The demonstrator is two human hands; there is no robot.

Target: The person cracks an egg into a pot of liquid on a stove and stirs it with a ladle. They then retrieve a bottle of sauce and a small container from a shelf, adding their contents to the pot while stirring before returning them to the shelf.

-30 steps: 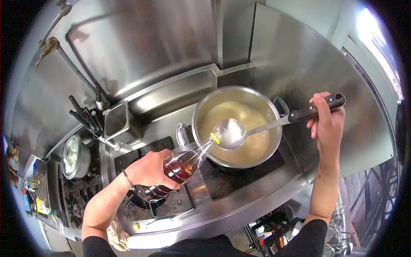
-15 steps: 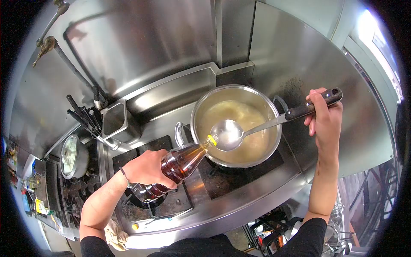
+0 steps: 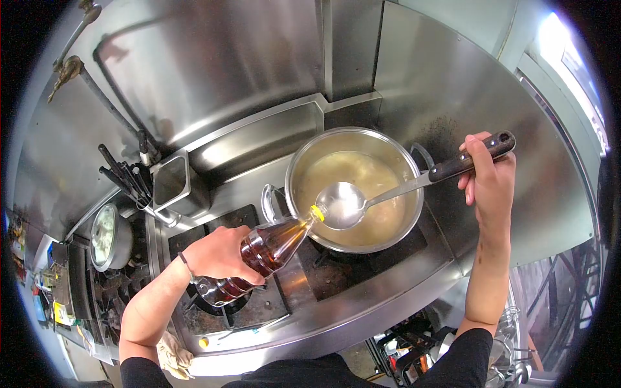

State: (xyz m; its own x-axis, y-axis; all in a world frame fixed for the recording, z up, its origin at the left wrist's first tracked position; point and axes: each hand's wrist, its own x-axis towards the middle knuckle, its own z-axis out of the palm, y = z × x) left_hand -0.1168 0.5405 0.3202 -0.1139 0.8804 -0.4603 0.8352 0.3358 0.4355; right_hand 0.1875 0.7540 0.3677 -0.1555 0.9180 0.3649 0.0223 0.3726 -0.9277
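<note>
My left hand (image 3: 218, 254) is wrapped around a clear bottle (image 3: 275, 244) of dark amber liquid. The bottle is tilted, its yellow-ringed neck at the near edge of a ladle bowl. In my right hand (image 3: 487, 169) is the dark handle of the metal ladle (image 3: 343, 205). Its bowl is held over a large steel pot (image 3: 294, 152) with cloudy, pale yellow broth (image 3: 381, 229) inside. Pale lumps show under the broth's surface. Whether liquid is flowing from the bottle into the ladle I cannot make out.
A gas burner (image 3: 226, 310) lies under the bottle. To the left stand a square steel container (image 3: 173, 184), several black-handled utensils (image 3: 123, 171) and another pot (image 3: 113, 242). A yellow cap (image 3: 204, 343) and a cloth (image 3: 173, 355) are at the front edge. Steel walls enclose the back and right.
Almost nothing differs. The whole view has shifted very slightly, while the tilted bottle and the ladle keep their places over the pot.
</note>
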